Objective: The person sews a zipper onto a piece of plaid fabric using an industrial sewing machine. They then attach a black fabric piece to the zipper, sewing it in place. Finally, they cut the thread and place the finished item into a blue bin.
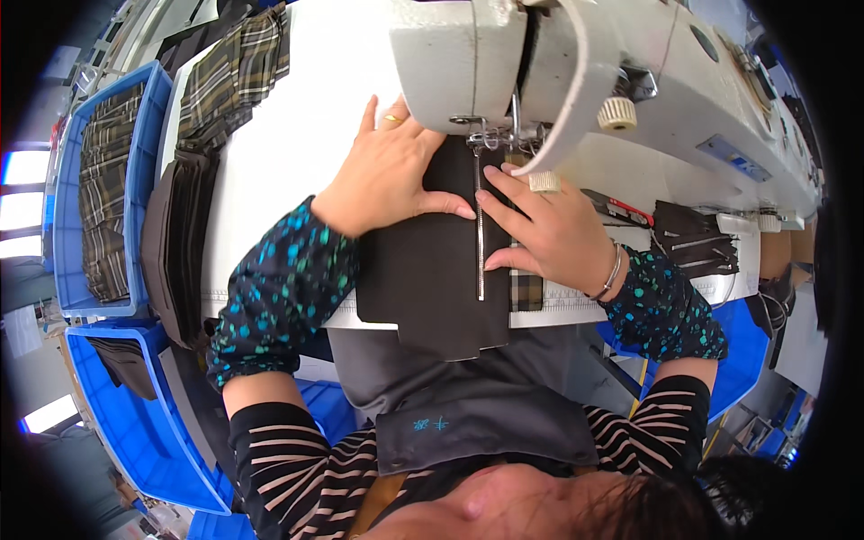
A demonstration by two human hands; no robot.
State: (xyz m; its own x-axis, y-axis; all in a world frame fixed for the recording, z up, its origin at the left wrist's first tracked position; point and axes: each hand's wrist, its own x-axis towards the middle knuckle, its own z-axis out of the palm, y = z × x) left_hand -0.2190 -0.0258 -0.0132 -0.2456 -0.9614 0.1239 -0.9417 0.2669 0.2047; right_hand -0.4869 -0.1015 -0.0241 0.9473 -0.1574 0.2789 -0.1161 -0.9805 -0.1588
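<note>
Head view: a dark brown fabric panel (423,270) lies in the centre of the frame, its stepped lower end hanging past the front edge of the white work table (306,54). A zipper (481,247) with pale metal teeth runs nearly straight down the panel toward its right side, its upper end at the presser foot (490,139). Just right of the panel, a plaid strip (526,295) shows below the right hand.

The left hand (387,166) is open, fingers spread, lying partly on the table and partly on the panel; its thumb points right, with the tip close beside the zipper. A ring (393,118) sits on one finger. The right hand (553,220) is also open, fingers stretched leftward, tips resting along the zipper's right side; a bracelet (613,270) circles that wrist. Neither hand is closed around anything.

Above, the pale sewing machine (459,72) fills the upper centre and upper right. At right lie a red-handled tool (625,209) and a bundle of dark pieces with zippers (697,238). Plaid cloth (238,72) lies upper left, above stacked dark pieces (180,243); a blue bin (153,99) at far left holds more plaid.
</note>
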